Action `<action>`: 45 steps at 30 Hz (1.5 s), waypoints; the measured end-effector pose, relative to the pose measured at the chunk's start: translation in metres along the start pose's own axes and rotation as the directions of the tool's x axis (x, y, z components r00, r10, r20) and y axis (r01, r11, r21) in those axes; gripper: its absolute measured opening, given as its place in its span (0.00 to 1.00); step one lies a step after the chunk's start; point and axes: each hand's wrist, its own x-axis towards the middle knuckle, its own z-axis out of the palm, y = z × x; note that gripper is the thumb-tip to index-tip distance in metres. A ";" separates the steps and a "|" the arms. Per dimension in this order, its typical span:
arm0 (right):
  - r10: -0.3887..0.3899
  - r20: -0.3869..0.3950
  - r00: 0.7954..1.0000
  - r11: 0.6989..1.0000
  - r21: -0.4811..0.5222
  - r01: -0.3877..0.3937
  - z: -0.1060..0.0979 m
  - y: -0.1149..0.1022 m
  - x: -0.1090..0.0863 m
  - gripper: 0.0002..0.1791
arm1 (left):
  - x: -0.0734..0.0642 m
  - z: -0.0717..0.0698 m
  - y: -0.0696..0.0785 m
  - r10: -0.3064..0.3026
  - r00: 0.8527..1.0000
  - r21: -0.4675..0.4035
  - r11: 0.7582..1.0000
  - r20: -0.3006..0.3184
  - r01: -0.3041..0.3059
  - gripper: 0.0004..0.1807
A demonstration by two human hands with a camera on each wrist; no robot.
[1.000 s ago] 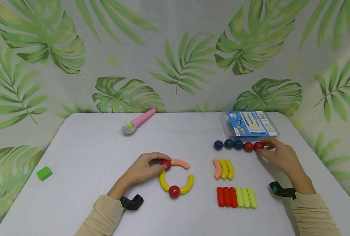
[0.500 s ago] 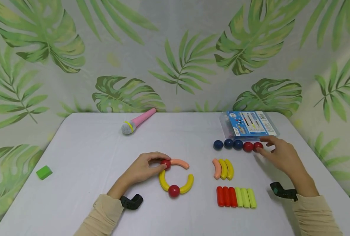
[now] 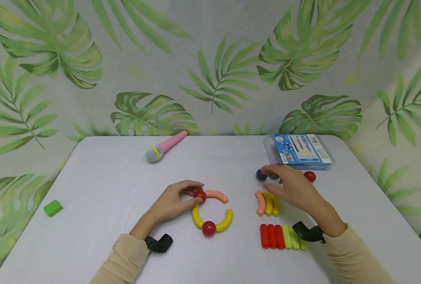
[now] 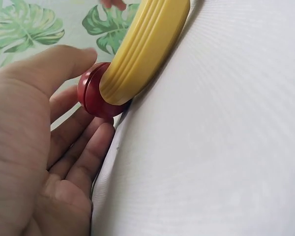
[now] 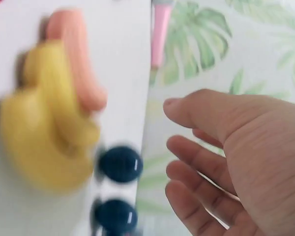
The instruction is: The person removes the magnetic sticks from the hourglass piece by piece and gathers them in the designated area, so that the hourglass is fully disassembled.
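Note:
In the head view my left hand pinches a red ball between thumb and fingers. This ball links a pink curved piece and a yellow curved piece. At the bottom of this unclosed ring, a second red ball joins that yellow piece to another yellow curved piece. My right hand hovers over the row of balls, fingers spread and nothing between them. A dark blue ball shows beside its fingertips, and a red ball beyond the hand. The hand covers most of the row.
Loose pink and yellow curved pieces lie below the right hand. Nearer me are red sticks and lime sticks. A clear box with a blue label, a toy microphone and a green block also lie on the table.
My right hand has let go of the rightmost red ball and moved left along the row toward the blue balls. My left hand keeps its pinch with hardly any movement.

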 end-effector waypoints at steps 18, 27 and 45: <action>-0.249 0.391 0.886 0.969 0.101 0.227 0.044 -0.070 0.050 0.26 | 0.001 -0.001 0.002 -0.025 0.998 -0.059 0.998 0.057 0.029 0.19; -0.236 0.385 0.892 0.972 0.073 0.225 0.058 -0.077 0.053 0.22 | 0.000 -0.001 -0.001 -0.016 0.998 -0.082 0.996 0.065 0.021 0.19; -0.220 0.364 0.905 0.975 0.093 0.200 0.058 -0.075 0.051 0.12 | -0.001 -0.002 0.001 -0.022 0.998 -0.081 0.996 0.052 0.026 0.19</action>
